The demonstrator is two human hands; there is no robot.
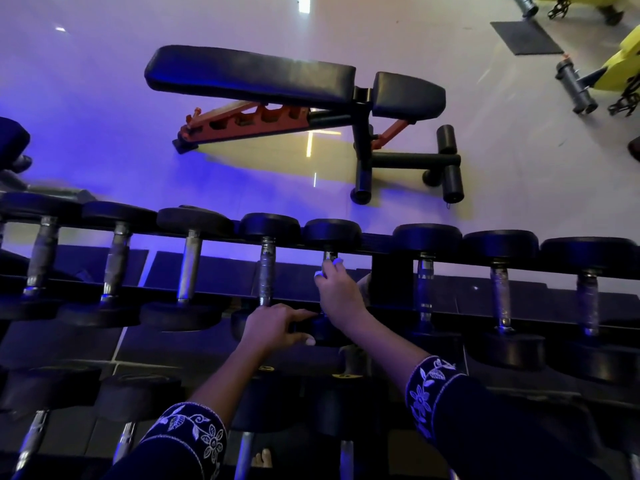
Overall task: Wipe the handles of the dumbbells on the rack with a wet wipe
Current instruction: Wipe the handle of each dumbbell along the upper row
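Although the wet wipe itself cannot be confirmed in view, the right hand (pixel 337 292) is closed round the handle (pixel 329 255) of the small dumbbell (pixel 331 233), fingers curled over the bar just below its far head. Pale patches show at the fingertips (wipe or light nails, cannot tell which). The left hand (pixel 277 325) steadies the same dumbbell at its near head, fingers laid over the top and thumb underneath, pinching it. The dumbbell lies across the top tier of the rack (pixel 382 282), just left of the upright post, about mid-row.

Assessment: one handle is in hand, and the step is judged to be the wiping of this bar. Four handles are visible to the left on this tier and three to the right. None shows a wet sheen that can be told apart from the blue lighting, so no handle can be certified done. A lower tier of dumbbells (pixel 138 396) sits nearer the camera, with neither hand on it. At best the task is judged part-way, with a large share of the rack outstanding. A bench (pixel 277 77) stands on the floor beyond.
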